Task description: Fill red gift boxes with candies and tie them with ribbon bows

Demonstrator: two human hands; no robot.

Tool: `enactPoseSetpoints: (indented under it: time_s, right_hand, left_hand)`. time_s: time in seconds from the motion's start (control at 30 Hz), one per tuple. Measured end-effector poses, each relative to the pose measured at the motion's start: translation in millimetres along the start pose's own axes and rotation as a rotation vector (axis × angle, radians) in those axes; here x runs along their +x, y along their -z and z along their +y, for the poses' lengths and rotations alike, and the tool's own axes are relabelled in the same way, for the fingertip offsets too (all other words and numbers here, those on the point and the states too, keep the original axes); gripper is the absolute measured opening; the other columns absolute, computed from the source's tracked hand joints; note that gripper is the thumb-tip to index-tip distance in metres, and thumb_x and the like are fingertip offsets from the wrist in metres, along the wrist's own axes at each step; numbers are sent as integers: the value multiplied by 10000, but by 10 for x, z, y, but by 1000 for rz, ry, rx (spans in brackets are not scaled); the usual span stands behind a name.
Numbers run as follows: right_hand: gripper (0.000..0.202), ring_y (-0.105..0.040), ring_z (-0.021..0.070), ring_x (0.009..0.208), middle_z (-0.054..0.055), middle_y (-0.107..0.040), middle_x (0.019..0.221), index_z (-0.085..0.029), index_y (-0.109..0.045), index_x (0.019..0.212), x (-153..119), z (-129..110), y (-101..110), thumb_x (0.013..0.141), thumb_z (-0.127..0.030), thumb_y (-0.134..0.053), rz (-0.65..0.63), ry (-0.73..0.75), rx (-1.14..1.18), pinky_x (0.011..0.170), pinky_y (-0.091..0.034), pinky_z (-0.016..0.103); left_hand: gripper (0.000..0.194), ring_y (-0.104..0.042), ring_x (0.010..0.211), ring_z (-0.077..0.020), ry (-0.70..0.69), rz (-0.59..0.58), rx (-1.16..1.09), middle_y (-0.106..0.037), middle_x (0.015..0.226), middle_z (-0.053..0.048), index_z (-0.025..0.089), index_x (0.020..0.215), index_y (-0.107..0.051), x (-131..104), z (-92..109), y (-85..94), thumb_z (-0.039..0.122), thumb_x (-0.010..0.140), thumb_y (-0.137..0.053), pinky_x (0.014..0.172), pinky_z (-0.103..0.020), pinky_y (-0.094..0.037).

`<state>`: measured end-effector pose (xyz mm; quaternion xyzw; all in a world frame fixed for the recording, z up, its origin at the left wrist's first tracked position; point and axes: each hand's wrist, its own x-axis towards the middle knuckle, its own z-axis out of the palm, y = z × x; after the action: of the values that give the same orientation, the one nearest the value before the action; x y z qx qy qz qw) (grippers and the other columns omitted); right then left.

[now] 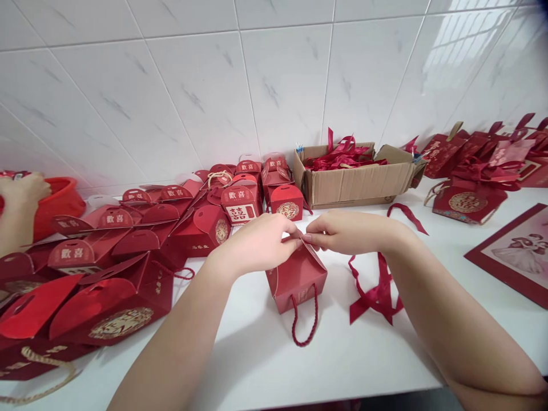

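Observation:
A small red gift box [299,277] stands on the white table in front of me, a red cord handle [305,337] hanging from its near side. My left hand [268,240] pinches the top edge of the box from the left. From the right, my right hand [336,231] pinches the same top edge, its fingertips almost touching those of the left. The far side of the box is hidden behind my hands. Beside my right forearm lies a red ribbon bow [377,297] with loose tails.
Many red boxes [124,308] fill the left side. A cardboard carton [353,185] of red ribbons is by the tiled wall. Tied boxes [468,200] and a picture card [522,251] lie right. Another person's hand [23,200] is near a red basin [57,205] at far left.

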<state>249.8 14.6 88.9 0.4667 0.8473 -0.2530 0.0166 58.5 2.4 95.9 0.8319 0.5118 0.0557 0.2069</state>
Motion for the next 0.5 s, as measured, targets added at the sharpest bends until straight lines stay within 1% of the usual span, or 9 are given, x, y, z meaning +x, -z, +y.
enactPoseSetpoints:
  time_s: [0.07, 0.1, 0.13, 0.2, 0.27, 0.33, 0.4, 0.47, 0.5]
  right_hand:
    - [368, -551, 172, 715, 44, -624, 861, -206, -585, 854, -5, 19, 8, 921, -483, -352, 98, 20, 47, 587, -388, 279]
    - [345, -581, 202, 845, 57, -637, 994, -221, -591, 961, -2, 26, 10, 905, -500, -396, 154, 54, 83, 665, -424, 294]
    - [356, -575, 228, 978, 64, -618, 1119, -236, -572, 1068, 6, 29, 11, 877, -515, -459, 195, 107, 125, 753, -441, 312]
    - [522, -516, 259, 1152, 69, -557, 1268, -260, -492, 1233, 30, 26, 4, 794, -524, -594, 200, 231, 202, 889, -431, 348]
    - [709, -502, 266, 1190, 74, -549, 1286, -274, -404, 1338, 52, 17, -9, 728, -512, -675, 138, 322, 256, 937, -425, 370]
    - [807, -524, 263, 1168, 84, -572, 1258, -278, -323, 1410, 55, 21, -15, 724, -504, -683, 112, 331, 277, 933, -437, 383]
    - [841, -539, 265, 1151, 94, -590, 1237, -273, -290, 1444, 35, 52, -4, 735, -514, -672, 131, 273, 262, 925, -446, 392]
    - [844, -554, 273, 1134, 95, -602, 1228, -270, -325, 1440, 6, 99, 19, 723, -543, -676, 128, 221, 243, 928, -449, 403]
    - [835, -555, 278, 1136, 95, -600, 1237, -268, -358, 1427, -3, 117, 29, 714, -558, -681, 116, 213, 247, 935, -449, 407]
  left_hand:
    - [257, -656, 845, -226, -8, 39, -17, -707, 957, -19, 251, 840, -685, -1, 3, 10, 382, 826, -464, 611, -278, -451]
    - [252, -654, 830, -220, -11, 65, -39, -707, 941, -17, 246, 824, -681, -3, 6, 17, 380, 826, -468, 611, -277, -453]
    - [247, -651, 814, -212, -14, 97, -71, -705, 926, -15, 241, 815, -678, -5, 9, 26, 379, 827, -474, 613, -276, -457]
    - [239, -644, 785, -193, -18, 171, -153, -700, 894, -10, 234, 821, -673, -18, 17, 54, 381, 833, -485, 616, -271, -465]
    - [233, -631, 753, -171, -33, 260, -238, -691, 848, -5, 225, 825, -668, -46, 23, 102, 376, 845, -492, 621, -265, -471]
    - [213, -609, 714, -146, -59, 404, -323, -670, 789, 3, 214, 799, -659, -98, 23, 171, 361, 850, -512, 619, -256, -471]
    - [167, -580, 679, -121, -104, 613, -429, -640, 732, 16, 209, 766, -653, -176, 17, 253, 321, 840, -553, 613, -242, -467]
    - [122, -556, 649, -103, -180, 849, -540, -609, 673, 26, 208, 733, -664, -272, 11, 328, 254, 819, -590, 611, -233, -468]
    - [119, -550, 630, -101, -222, 941, -586, -593, 636, 28, 206, 712, -674, -321, 12, 357, 218, 806, -601, 606, -235, -472]
